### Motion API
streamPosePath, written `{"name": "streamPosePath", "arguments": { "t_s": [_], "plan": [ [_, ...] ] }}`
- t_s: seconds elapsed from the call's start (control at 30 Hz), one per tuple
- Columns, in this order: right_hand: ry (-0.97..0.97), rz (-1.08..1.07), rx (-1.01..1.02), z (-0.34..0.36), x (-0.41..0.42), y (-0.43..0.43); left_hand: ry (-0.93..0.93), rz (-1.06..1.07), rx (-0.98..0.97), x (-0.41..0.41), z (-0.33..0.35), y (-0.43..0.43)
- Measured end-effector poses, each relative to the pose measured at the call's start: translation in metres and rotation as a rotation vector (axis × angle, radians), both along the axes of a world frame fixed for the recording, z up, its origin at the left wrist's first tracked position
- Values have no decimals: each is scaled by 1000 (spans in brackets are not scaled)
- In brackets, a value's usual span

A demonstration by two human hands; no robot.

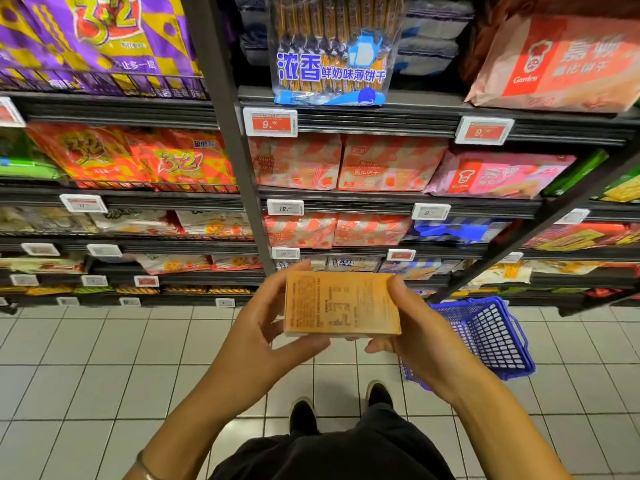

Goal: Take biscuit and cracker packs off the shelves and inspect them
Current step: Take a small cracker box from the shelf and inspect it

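We hold one orange pack (pixel 341 304) between both hands, printed side up, above the tiled floor (pixel 104 375). Our left hand (pixel 263 327) grips its left end, fingers on the far edge, thumb on the near edge. Our right hand (pixel 419 327) grips the right end likewise. One blue basket (pixel 491 334) sits just behind the right hand, which hides part of it. The pack covers part of the lower shelves (pixel 381 199). Four striped wafer packs (pixel 388 162) face us, two per shelf.

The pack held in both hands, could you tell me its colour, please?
Orange pack with dark print; head view.
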State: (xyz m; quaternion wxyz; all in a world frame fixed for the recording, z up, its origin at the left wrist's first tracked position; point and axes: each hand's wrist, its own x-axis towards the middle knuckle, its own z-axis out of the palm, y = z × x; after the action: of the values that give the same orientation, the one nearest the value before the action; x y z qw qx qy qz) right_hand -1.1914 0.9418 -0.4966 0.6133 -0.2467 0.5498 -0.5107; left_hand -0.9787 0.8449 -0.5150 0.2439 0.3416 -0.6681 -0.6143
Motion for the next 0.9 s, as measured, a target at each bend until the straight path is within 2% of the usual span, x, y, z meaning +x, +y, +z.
{"name": "streamPosePath", "arguments": {
  "t_s": [0.1,0.2,0.27,0.43,0.57,0.73,0.9],
  "plan": [
    [58,-44,-30,4,-3,0,101,12,155,2,-4,-3],
    [131,-41,-111,7,-8,1,210,-14,559,2,1,-6],
    [229,22,-143,7,-9,0,222,-72,743,2,0,-6],
    [148,65,-186,6,-2,-10,191,-220,1061,-3,-16,-2],
    [64,20,-164,4,1,-11,222,-310,1160,-7,-22,1],
    [84,-6,-141,3,2,-11,229,-306,1150,-7,-25,-2],
    [154,75,-182,6,1,-8,201,-286,1067,-6,-23,-8]
  ]
}}
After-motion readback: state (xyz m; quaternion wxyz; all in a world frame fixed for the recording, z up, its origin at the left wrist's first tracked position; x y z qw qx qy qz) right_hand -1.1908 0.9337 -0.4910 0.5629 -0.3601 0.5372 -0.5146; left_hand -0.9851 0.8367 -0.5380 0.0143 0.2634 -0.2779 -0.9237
